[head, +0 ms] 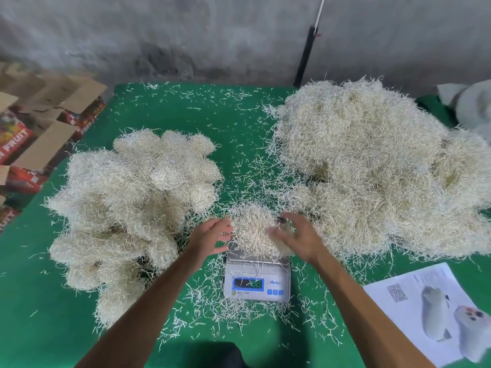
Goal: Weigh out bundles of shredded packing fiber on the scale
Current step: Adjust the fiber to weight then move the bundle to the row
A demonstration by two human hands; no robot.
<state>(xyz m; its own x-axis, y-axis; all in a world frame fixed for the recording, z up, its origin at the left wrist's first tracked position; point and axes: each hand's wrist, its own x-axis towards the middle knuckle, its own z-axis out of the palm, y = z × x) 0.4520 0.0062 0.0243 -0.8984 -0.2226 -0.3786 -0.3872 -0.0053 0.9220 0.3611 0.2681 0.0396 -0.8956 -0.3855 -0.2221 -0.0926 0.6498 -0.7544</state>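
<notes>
A small white digital scale [256, 284] stands at the front middle of the green table [53, 309], its display lit. A bundle of pale shredded fiber [252, 229] lies on its platform. My left hand [212, 235] is at the bundle's left side, fingers spread and relaxed, fingertips touching the strands. My right hand [295, 236] rests on the bundle's right side with loosely bent fingers. A heap of rounded fiber bundles [127, 205] lies to the left. A large loose pile of fiber [372, 166] fills the right.
Loose strands litter the green cloth around the scale. A printed sheet [430, 309] with a QR code lies at the front right. Open cardboard fruit boxes [39, 128] stand off the table's left edge. A black pole [305, 57] leans on the grey wall behind.
</notes>
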